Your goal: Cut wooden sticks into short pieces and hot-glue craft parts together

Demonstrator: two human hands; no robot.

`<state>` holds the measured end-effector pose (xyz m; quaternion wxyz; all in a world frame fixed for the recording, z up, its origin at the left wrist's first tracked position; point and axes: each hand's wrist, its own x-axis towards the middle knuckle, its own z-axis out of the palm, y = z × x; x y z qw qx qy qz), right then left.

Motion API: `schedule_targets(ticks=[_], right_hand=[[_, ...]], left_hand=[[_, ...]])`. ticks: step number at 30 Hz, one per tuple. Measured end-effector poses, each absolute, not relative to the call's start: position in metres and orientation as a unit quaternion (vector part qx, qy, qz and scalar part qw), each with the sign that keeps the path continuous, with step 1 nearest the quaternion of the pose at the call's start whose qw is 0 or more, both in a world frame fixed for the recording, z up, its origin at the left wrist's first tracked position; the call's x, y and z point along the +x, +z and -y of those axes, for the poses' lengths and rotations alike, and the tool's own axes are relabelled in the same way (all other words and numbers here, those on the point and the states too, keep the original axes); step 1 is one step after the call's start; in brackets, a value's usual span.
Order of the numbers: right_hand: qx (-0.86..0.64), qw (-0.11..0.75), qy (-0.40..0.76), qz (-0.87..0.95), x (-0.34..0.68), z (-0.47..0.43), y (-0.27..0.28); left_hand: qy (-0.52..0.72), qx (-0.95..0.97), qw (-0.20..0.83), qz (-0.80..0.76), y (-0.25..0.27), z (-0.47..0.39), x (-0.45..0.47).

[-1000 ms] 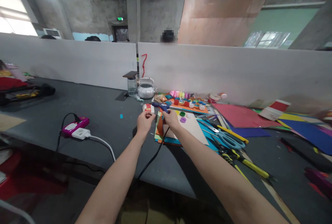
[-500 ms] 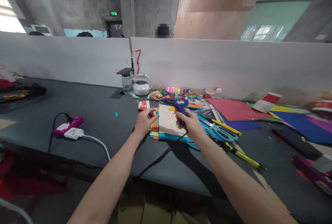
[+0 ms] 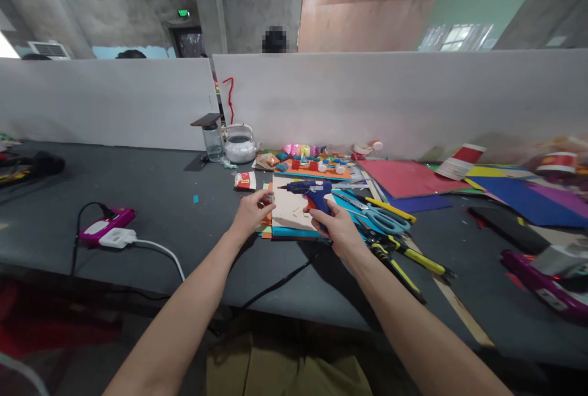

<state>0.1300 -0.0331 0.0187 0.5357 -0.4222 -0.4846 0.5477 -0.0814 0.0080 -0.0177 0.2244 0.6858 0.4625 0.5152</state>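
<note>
My right hand [image 3: 337, 224] is wrapped round the handle of a blue hot glue gun [image 3: 312, 188], whose nozzle points left toward my other hand. A clear glue stick sticks out of its back end. Thumb and fingers of my left hand [image 3: 250, 212] are drawn together in a pinch at the left edge of the paper stack; whatever is between them is too small to make out. Beneath the gun lies a cream sheet [image 3: 287, 209] with small pale bits on it, on top of blue and orange sheets. A red-and-white paper cup [image 3: 245, 180] lies just behind my left hand.
Scissors [image 3: 388, 220] and yellow-black pliers [image 3: 420, 257] lie by my right forearm. Paint pots [image 3: 316, 166], a silver kettle [image 3: 240, 148] and a glass jar [image 3: 212, 142] stand at the back. A purple power strip [image 3: 108, 226] sits left; coloured sheets [image 3: 404, 179] lie right.
The glue gun has swung to lie more level, its nozzle pointing left and lower over the cream sheet. My left hand keeps its pinch. The whole view has shifted slightly.
</note>
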Motion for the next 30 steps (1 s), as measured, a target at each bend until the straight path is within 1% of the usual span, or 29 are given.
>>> schedule_targets(ticks=[11, 21, 30], right_hand=[[-0.405, 0.509, 0.609, 0.455, 0.1352, 0.0350, 0.0192], [-0.418, 0.492, 0.624, 0.440, 0.1354, 0.0343, 0.0182], [-0.417, 0.490, 0.619, 0.450, 0.1336, 0.0340, 0.0144]], left_hand=[[0.512, 0.679, 0.241, -0.467, -0.0166, -0.0063, -0.0831], [0.522, 0.671, 0.255, -0.461, -0.0201, -0.0092, -0.0837], [0.508, 0.692, 0.226, -0.461, -0.0165, -0.0071, -0.0837]])
